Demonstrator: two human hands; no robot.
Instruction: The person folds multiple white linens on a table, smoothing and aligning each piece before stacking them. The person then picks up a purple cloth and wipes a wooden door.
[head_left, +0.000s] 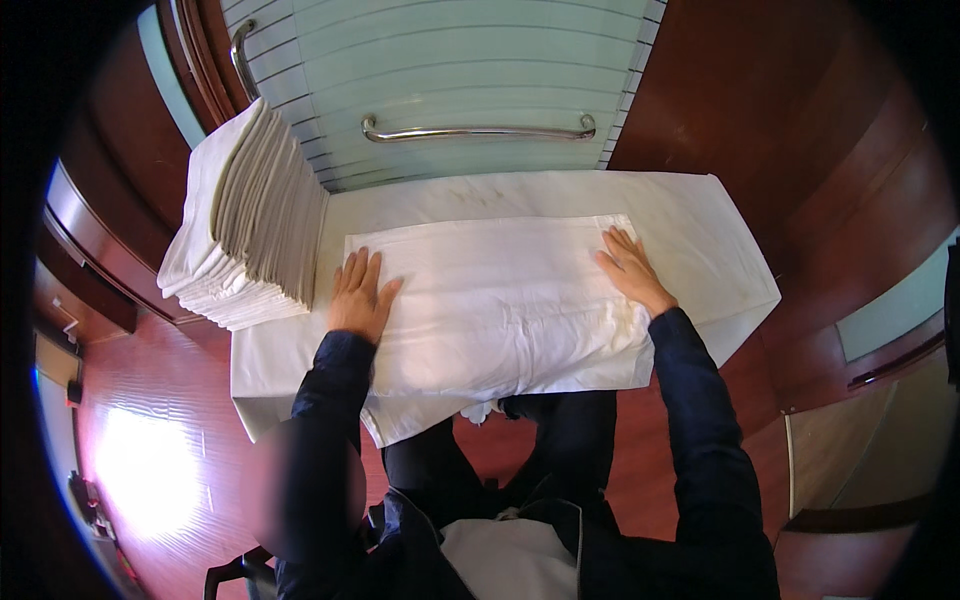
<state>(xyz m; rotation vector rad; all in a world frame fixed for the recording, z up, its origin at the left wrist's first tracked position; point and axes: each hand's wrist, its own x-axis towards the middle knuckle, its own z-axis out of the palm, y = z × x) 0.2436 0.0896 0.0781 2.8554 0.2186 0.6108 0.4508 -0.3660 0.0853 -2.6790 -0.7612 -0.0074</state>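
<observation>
A white cloth (480, 300) lies spread on a table draped in a white tablecloth (420, 202), its near edge hanging over the front, with creases in the near right part. My left hand (363, 296) rests palm down at the cloth's left edge, thumb apart from the fingers. At the far right corner my right hand (632, 268) lies flat with fingers spread. Neither hand grips anything. A tall stack of folded white cloths (255, 225) stands on the table to the left of my left hand.
Behind the table is a frosted glass panel with a metal bar handle (480, 133). Dark red wood panels (720, 97) rise at the right. My legs (574, 435) are just below the table's front edge. Part of a chair (240, 574) shows at the lower left.
</observation>
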